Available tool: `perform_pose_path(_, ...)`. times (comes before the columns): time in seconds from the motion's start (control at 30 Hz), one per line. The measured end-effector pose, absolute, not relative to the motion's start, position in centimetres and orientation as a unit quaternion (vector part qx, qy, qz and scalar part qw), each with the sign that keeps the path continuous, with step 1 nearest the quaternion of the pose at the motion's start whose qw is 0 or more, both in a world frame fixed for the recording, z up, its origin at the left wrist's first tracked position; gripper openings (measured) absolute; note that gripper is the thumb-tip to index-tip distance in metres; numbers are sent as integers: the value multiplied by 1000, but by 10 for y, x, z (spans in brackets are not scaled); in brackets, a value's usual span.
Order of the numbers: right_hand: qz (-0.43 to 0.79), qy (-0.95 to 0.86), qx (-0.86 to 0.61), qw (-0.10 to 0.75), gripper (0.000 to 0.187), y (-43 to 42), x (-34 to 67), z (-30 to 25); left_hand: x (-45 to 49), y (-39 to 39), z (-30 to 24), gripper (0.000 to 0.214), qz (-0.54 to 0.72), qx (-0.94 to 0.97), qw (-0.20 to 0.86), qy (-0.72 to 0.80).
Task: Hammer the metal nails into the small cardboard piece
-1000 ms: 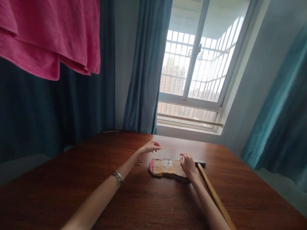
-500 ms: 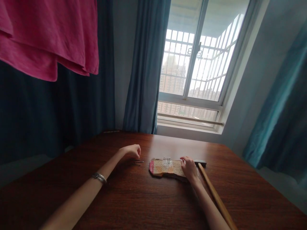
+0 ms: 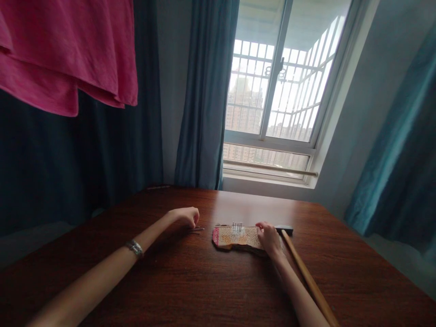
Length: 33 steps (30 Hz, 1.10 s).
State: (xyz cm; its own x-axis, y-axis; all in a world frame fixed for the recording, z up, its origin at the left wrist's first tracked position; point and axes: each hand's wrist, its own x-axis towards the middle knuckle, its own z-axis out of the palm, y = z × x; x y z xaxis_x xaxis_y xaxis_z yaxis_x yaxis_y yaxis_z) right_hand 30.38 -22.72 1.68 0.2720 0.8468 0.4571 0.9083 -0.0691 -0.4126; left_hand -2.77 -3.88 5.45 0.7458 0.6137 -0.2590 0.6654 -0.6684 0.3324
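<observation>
My left hand is bent down at the wrist, fingers curled and pressed together at several loose nails. Whether a nail is between its fingertips is hidden. To the right lies a rough-edged wooden board, its top patterned in pink, cream and orange with dark dots. A short row of nails stands upright in it near the far edge. My right hand grips the right end of the board, fingers over its far side. Beside that hand rests a hammer with a dark head and long wooden handle.
All of this lies on a brown wooden table. Behind it are a barred window and blue curtains. A pink cloth hangs at the upper left.
My left hand has lowered slightly toward the loose nails, and its forearm has shifted left. My right hand, the board and the hammer stay in place.
</observation>
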Motion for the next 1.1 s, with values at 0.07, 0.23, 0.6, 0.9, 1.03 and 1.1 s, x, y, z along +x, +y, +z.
perform_pose_path(0.07, -47, -601, -730, 323, 23, -228, 304, 17, -28, -39, 52, 19, -61, 909, 201, 359)
perform_pose_path(0.23, -50, -606, -725, 323, 22, -229, 301, 17, -27, -40, 48, 17, -41, 900, 210, 379)
perform_pose_path(0.6, -120, -666, -602, 425, 24, -239, 276, 34, 26, -71, 85, 24, 122, 781, 487, 373)
perform_pose_path(0.9, -165, -751, -516, 377, 30, -247, 248, 40, 77, -113, 84, 21, 6, 726, 592, 351)
perform_pose_path(1.03, -177, -767, -505, 354, 29, -248, 245, 41, 86, -119, 87, 21, -10, 714, 618, 328)
perform_pose_path(1.1, -177, -765, -507, 356, 28, -248, 245, 40, 89, -120, 89, 20, -9, 710, 625, 324)
